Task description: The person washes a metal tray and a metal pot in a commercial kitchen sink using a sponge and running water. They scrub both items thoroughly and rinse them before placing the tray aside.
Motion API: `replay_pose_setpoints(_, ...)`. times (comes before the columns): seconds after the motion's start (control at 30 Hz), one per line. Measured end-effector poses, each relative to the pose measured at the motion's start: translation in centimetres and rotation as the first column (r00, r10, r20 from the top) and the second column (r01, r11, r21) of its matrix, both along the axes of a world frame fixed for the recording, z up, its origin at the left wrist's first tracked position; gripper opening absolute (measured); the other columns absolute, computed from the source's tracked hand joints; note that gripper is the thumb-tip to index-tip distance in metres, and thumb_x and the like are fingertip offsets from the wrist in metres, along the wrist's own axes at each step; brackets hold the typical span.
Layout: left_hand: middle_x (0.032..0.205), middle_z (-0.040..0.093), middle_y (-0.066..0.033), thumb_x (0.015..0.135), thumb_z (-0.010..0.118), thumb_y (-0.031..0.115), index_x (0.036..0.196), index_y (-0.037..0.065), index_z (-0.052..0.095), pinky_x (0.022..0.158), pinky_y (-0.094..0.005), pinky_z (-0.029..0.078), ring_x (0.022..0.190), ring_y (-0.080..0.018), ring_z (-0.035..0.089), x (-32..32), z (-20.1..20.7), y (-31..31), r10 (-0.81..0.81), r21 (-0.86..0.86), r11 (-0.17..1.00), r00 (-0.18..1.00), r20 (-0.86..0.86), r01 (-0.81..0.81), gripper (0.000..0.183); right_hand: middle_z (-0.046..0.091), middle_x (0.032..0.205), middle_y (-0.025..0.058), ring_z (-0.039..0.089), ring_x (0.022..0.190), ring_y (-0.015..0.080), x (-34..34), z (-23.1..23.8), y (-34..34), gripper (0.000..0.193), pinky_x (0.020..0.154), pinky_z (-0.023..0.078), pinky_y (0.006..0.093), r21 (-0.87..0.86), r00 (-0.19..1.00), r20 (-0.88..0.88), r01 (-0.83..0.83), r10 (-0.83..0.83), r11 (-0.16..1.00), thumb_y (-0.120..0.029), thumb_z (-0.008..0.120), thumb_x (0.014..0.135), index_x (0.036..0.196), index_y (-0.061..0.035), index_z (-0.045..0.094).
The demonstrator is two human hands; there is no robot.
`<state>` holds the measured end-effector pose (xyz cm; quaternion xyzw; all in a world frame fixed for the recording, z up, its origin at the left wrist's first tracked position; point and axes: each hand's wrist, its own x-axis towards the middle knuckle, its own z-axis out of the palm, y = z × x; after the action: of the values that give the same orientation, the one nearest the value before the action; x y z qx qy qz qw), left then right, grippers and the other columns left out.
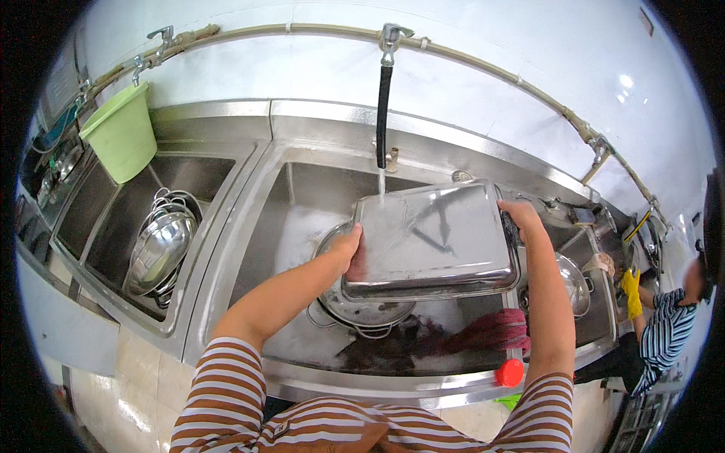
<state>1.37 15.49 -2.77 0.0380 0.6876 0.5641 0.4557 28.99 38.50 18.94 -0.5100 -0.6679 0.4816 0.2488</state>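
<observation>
Steel pan (430,241) looks mid-rinse — held tilted above the centre sink (264,226), water (382,181) from the hose (384,113) falling near its back-left corner. Grip: left hand (349,248) clamped on its left edge, right hand (522,217) on its right. Not yet set down; round pot (362,312) sits unhandled below, toward the sink's front edge.

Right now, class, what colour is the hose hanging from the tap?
The hose is black, showing best in the head view.

left hand (349,246) part-hidden, pot (370,310) part-covered
</observation>
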Motion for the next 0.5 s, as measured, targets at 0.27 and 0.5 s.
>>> replay_pose_setpoints(0.27, 0.106, 0.058, -0.0145, 0.078, 0.058, 0.051, 0.108, -0.004, 0.055, 0.079, -0.0401, 0.044, 0.091, -0.025, 0.057, -4.6, -0.8, 1.7, 0.133, 0.193, 0.972, 0.991, 0.022, -0.134, 0.063, 0.063, 0.074, 0.0117, 0.06, 0.06, 0.0204, 0.9, -0.9, 0.9, 0.028, 0.053, 0.047, 0.034, -0.014, 0.998, -0.065, 0.014, -0.015, 1.0, -0.02, 0.064, 0.079, 0.084, 0.0074, 0.062)
replay_pose_setpoints(0.5, 0.094, 0.061, -0.0177, 0.074, 0.068, 0.042, 0.101, -0.011, 0.055, 0.07, -0.0351, 0.048, 0.082, -0.024, 0.059, -4.0, 9.5, 0.0, 0.174, 0.377, 0.919, 0.976, -0.131, -0.113, 0.061, 0.063, 0.082, 0.01, 0.061, 0.066, 0.0221, 1.6, -6.9, 0.6, 0.021, 0.061, 0.051, 0.0379, -0.314, 0.956, -0.254, 0.061, -0.146, 0.947, -0.018, 0.059, 0.084, 0.092, 0.0017, 0.061)
